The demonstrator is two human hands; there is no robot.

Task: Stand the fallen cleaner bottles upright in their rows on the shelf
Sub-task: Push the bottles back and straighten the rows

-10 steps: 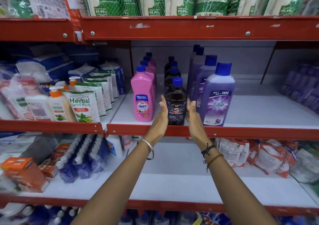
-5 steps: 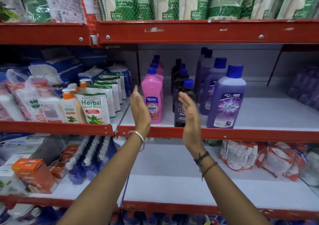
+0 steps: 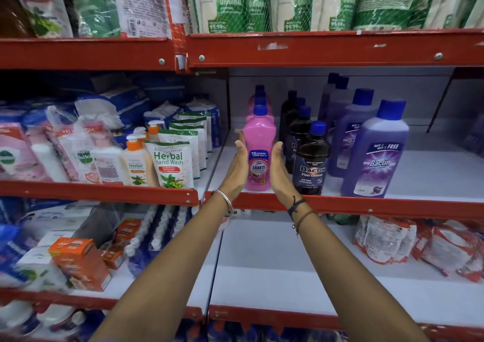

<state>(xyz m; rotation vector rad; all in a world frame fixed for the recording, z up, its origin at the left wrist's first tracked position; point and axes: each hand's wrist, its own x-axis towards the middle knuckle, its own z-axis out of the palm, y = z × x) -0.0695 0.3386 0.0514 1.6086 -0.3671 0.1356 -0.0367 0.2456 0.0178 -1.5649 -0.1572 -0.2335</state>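
Three rows of upright cleaner bottles stand on the white middle shelf. The front pink Shakti bottle stands upright at the shelf's front edge. My left hand lies flat against its left side and my right hand flat against its right side, so the bottle is held between both palms. To its right stands the front black Bactin bottle, then the front purple Bactin bottle. More bottles line up behind each one. I see no bottle lying down.
Herbal hand wash pouches and pump bottles fill the shelf bay to the left. A red shelf beam hangs above the bottles, with Dettol pouches on top. Packets lie on the lower shelf at right.
Both hands let go of the front black bottle, swung left through the air, and now press on the two sides of the front pink bottle.
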